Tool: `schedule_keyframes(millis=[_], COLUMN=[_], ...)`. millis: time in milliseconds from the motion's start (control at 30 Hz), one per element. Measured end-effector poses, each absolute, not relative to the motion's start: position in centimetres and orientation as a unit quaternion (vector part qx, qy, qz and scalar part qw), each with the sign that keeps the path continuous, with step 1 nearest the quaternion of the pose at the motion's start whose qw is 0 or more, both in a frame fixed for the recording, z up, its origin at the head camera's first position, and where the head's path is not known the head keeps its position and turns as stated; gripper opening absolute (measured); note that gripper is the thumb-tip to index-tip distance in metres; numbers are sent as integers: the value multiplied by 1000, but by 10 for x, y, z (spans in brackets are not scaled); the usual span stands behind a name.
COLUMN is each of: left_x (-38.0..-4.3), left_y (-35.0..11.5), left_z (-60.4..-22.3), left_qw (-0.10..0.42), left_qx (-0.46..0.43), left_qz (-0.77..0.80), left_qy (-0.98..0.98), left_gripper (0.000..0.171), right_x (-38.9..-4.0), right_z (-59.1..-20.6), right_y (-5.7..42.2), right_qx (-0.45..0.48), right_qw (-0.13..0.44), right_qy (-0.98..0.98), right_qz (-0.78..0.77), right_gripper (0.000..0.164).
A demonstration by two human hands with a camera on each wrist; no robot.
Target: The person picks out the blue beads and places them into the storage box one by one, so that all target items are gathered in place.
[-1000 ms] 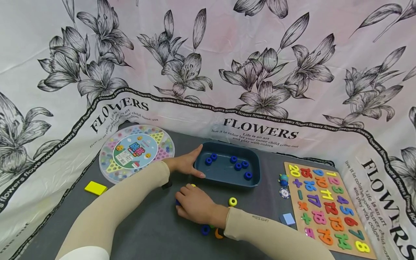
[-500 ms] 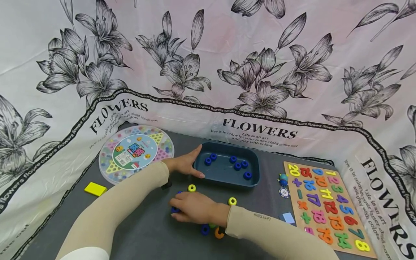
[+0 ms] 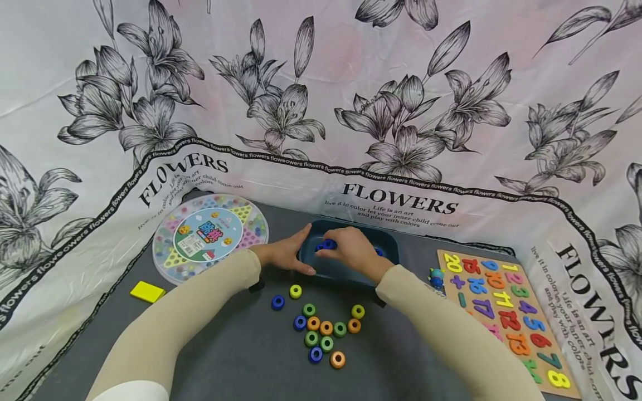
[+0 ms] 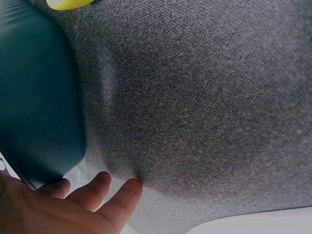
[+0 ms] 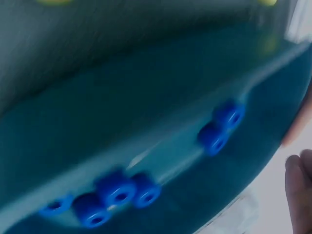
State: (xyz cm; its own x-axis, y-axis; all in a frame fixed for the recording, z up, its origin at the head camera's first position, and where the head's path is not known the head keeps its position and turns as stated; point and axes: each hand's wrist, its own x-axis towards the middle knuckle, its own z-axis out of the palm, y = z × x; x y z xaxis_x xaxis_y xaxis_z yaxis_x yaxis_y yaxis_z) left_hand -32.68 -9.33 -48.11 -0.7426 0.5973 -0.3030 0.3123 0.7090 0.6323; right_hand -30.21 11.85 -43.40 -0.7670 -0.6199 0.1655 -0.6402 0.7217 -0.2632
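My left hand (image 3: 288,253) rests against the left end of the dark blue tray (image 3: 396,245), thumb and fingers spread. Its fingers (image 4: 122,202) look straight beside the tray corner in the left wrist view. My right hand (image 3: 353,250) is over the tray, pinching a blue ring-shaped bead (image 3: 329,244) at its fingertips. In the right wrist view, several blue beads (image 5: 146,190) lie in the tray, and two more blue beads (image 5: 213,138) sit toward its other end. Right fingertips (image 5: 296,183) show at that view's edge; the bead they pinch is hidden there.
Loose blue, green, orange and yellow beads (image 3: 326,328) lie before the tray. A round board-game case (image 3: 241,217) and a yellow block (image 3: 147,291) are on the left. The wooden number board (image 3: 501,301) and a small blue toy (image 3: 436,277) stand right.
My right hand has moved from the loose beads up and right to over the tray, carrying a blue bead and uncovering the beads beneath it. The left hand has stayed at the tray's end.
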Motion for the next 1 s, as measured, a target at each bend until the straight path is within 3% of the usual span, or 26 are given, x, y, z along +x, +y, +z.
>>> schedule_keyframes(millis=[167,433,1000], left_x=[-326,-326,-326], left_y=[-93,-96,-95], left_z=[-481,-481,-479], left_qw=[254,249,248], left_qx=[250,254,255], left_qz=[282,282,287], left_qy=[891,891,889], left_gripper=[122,122,122], right_x=[-322,-339,-355], right_z=[-435,-427,-414], right_y=[137,157,173], right_qx=[297,245,197], right_qw=[-6,19,42], right_qy=[-943,-962,-977], right_qz=[148,122,73], right_gripper=[41,38,49])
